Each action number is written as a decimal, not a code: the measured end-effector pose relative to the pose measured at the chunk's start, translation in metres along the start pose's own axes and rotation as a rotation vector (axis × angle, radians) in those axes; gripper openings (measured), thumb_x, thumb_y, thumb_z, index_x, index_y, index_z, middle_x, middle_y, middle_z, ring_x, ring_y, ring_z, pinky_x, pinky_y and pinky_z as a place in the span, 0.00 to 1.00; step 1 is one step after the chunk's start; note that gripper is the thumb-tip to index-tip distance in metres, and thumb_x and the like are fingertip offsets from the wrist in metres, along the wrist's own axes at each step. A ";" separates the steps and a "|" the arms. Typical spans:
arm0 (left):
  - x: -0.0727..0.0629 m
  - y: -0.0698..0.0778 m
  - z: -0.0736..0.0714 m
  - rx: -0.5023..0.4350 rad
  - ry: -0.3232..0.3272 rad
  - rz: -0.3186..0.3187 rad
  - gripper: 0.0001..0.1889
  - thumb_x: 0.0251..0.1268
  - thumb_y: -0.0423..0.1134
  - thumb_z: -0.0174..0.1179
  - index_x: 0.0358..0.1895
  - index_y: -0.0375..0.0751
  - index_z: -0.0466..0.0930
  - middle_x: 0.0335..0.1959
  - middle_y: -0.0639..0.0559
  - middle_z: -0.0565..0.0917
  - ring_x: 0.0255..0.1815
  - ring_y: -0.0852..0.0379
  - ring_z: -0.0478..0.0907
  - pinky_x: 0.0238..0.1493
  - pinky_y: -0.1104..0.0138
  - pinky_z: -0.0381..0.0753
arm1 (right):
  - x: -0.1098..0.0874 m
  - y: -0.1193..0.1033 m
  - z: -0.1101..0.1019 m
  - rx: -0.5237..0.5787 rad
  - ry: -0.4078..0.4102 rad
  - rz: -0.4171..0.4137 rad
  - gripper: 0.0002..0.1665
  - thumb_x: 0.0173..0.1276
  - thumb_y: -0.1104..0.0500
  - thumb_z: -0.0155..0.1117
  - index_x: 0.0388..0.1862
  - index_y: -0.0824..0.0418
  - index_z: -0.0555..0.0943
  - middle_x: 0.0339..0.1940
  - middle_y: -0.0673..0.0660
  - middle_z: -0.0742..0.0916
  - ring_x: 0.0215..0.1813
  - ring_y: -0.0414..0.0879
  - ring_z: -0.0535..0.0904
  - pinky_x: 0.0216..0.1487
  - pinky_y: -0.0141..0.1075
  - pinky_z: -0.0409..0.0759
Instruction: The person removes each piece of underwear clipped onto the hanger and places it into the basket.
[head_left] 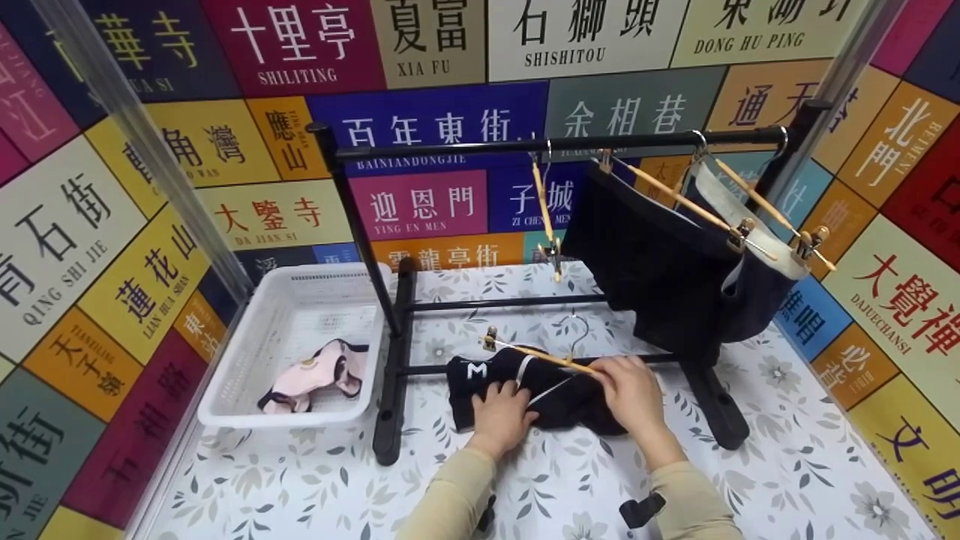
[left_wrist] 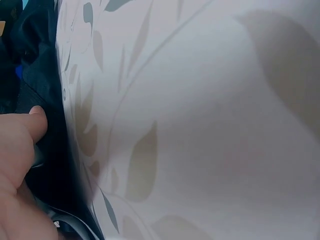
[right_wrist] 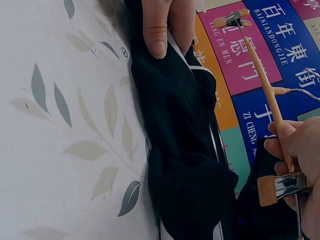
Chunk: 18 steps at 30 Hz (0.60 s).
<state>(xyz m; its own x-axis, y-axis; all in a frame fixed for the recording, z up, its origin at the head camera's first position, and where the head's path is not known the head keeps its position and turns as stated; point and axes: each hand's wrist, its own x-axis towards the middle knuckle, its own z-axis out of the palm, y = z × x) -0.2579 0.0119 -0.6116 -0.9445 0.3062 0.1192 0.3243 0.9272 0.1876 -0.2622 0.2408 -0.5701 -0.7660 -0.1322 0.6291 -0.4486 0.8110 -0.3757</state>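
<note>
A black garment with white trim and a white letter M [head_left: 478,370] lies bunched on the patterned surface. My left hand [head_left: 501,420] rests on it with spread fingers; the left wrist view shows the thumb [left_wrist: 37,122] against the dark cloth. Over the garment's right part, my right hand [head_left: 634,394] grips a wooden clip hanger [head_left: 544,356] near one end. In the right wrist view, that hanger [right_wrist: 266,80] has a clip at each end, and both appear free of cloth. Its metal hook points up toward the rack.
A black rack [head_left: 465,149] stands behind the hands. Dark shorts [head_left: 652,244] and a dark garment with a pale waistband [head_left: 765,289] hang at its right, a bare clip hanger [head_left: 543,202] further left. The white basket [head_left: 225,375] at left contains a pink garment [head_left: 319,375].
</note>
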 end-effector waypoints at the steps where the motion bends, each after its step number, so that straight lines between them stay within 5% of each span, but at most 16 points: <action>1: 0.001 0.000 0.000 0.006 0.001 -0.001 0.18 0.66 0.56 0.60 0.52 0.51 0.80 0.57 0.49 0.77 0.59 0.44 0.71 0.52 0.41 0.71 | 0.000 0.000 0.000 0.000 0.001 -0.002 0.07 0.58 0.64 0.74 0.35 0.56 0.86 0.35 0.51 0.88 0.39 0.56 0.79 0.40 0.51 0.75; 18: 0.002 -0.001 -0.004 0.071 0.018 0.029 0.15 0.58 0.42 0.69 0.49 0.50 0.83 0.50 0.50 0.79 0.51 0.45 0.74 0.44 0.47 0.76 | -0.001 0.001 0.001 -0.018 -0.010 0.006 0.07 0.58 0.64 0.74 0.35 0.55 0.86 0.34 0.51 0.88 0.37 0.56 0.79 0.39 0.50 0.75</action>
<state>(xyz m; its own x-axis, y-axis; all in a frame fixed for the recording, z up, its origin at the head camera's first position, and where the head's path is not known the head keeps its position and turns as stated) -0.2599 0.0105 -0.6080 -0.9336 0.3293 0.1414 0.3458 0.9314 0.1139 -0.2627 0.2405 -0.5717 -0.7732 -0.1330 0.6201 -0.4358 0.8217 -0.3672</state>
